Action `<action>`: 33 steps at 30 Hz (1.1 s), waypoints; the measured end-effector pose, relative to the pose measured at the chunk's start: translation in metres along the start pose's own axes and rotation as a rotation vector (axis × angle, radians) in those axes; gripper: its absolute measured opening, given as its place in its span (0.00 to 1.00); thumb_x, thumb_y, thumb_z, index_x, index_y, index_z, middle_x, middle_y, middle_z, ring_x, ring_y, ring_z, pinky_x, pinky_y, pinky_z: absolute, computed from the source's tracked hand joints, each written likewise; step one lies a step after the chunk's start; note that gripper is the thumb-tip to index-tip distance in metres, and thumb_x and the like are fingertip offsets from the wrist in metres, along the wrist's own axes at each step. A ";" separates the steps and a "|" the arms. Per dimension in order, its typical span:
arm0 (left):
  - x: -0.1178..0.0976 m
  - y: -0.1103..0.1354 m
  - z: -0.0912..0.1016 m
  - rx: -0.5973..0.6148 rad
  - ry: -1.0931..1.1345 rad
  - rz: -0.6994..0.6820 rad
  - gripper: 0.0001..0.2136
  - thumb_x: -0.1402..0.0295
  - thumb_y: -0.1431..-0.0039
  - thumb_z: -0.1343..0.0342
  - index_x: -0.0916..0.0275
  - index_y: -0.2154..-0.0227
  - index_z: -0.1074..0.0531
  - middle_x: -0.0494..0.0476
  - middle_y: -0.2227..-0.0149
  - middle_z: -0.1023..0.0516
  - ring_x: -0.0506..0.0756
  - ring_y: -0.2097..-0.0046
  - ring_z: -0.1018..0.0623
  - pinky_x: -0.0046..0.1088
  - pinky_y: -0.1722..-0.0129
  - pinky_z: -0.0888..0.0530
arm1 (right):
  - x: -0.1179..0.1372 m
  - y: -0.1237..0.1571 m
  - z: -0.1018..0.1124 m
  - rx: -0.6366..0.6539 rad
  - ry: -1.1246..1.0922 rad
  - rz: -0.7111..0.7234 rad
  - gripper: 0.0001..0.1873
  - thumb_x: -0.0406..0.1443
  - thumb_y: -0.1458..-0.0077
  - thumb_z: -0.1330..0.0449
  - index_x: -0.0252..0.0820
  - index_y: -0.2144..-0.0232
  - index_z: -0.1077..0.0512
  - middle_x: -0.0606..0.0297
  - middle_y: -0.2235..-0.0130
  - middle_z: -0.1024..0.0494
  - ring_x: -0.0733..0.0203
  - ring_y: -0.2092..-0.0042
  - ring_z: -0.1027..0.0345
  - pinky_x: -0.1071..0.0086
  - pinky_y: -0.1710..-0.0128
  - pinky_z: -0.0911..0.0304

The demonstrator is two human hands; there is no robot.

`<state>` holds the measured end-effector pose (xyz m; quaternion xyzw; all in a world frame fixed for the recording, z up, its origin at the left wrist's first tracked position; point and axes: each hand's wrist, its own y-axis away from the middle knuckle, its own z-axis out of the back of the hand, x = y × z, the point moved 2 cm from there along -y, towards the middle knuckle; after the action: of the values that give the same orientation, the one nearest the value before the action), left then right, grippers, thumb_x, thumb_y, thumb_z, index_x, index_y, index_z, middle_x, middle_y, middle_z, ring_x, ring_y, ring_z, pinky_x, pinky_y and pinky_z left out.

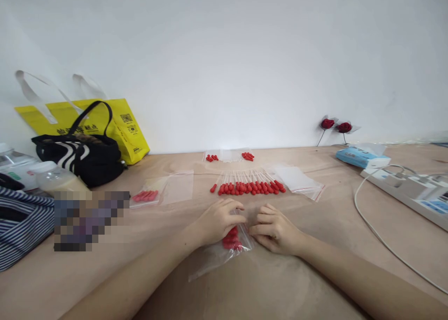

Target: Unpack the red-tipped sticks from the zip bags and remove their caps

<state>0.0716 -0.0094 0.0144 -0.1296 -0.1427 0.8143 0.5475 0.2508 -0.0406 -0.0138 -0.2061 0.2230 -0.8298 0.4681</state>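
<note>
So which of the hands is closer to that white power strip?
Right. Both hold the small bag mid-table; the right hand has the power strip off to its right, the left hand sits beyond it, farther off.

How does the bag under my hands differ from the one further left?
The near bag is pinched by the left hand and right hand; the left bag lies untouched. The near bag's red tips bunch at its far end, the left bag's at its left end. Both are clear, holding red-tipped pieces.
</note>
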 end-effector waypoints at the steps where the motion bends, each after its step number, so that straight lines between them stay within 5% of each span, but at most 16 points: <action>1: 0.000 -0.001 0.000 -0.004 -0.009 -0.019 0.11 0.77 0.45 0.54 0.60 0.69 0.27 0.57 0.60 0.28 0.53 0.59 0.30 0.31 0.58 0.33 | 0.000 0.000 0.000 0.002 -0.004 0.003 0.08 0.32 0.47 0.48 0.44 0.69 0.29 0.66 0.75 0.32 0.64 0.69 0.43 0.68 0.68 0.51; 8: -0.002 -0.002 0.001 -0.023 -0.025 -0.083 0.11 0.78 0.45 0.55 0.62 0.73 0.28 0.54 0.65 0.25 0.51 0.65 0.29 0.27 0.65 0.35 | 0.003 -0.004 0.001 -0.063 0.114 0.098 0.08 0.32 0.47 0.48 0.44 0.68 0.29 0.67 0.76 0.32 0.64 0.69 0.45 0.67 0.68 0.52; 17: -0.008 -0.003 -0.002 -0.074 0.016 -0.099 0.13 0.77 0.41 0.59 0.63 0.72 0.30 0.54 0.68 0.24 0.50 0.65 0.29 0.26 0.64 0.35 | 0.010 -0.009 0.004 -0.176 0.343 0.275 0.16 0.28 0.44 0.53 0.39 0.80 0.34 0.68 0.79 0.35 0.66 0.72 0.48 0.67 0.65 0.51; 28: -0.008 -0.002 -0.005 -0.078 -0.138 -0.214 0.11 0.74 0.40 0.56 0.63 0.72 0.29 0.52 0.67 0.24 0.50 0.64 0.30 0.27 0.64 0.36 | 0.015 -0.008 0.005 -0.182 0.413 0.306 0.14 0.28 0.44 0.52 0.39 0.78 0.32 0.69 0.80 0.36 0.67 0.73 0.46 0.66 0.66 0.49; 33: -0.015 -0.004 -0.002 -0.073 -0.227 -0.276 0.11 0.75 0.39 0.56 0.62 0.75 0.32 0.51 0.68 0.25 0.49 0.63 0.30 0.31 0.55 0.37 | 0.023 -0.009 0.005 -0.181 0.477 0.365 0.17 0.27 0.44 0.54 0.40 0.82 0.34 0.67 0.79 0.35 0.66 0.73 0.44 0.64 0.65 0.48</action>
<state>0.0808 -0.0214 0.0152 -0.0356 -0.2495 0.7353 0.6292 0.2369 -0.0572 -0.0018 -0.0030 0.4330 -0.7337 0.5237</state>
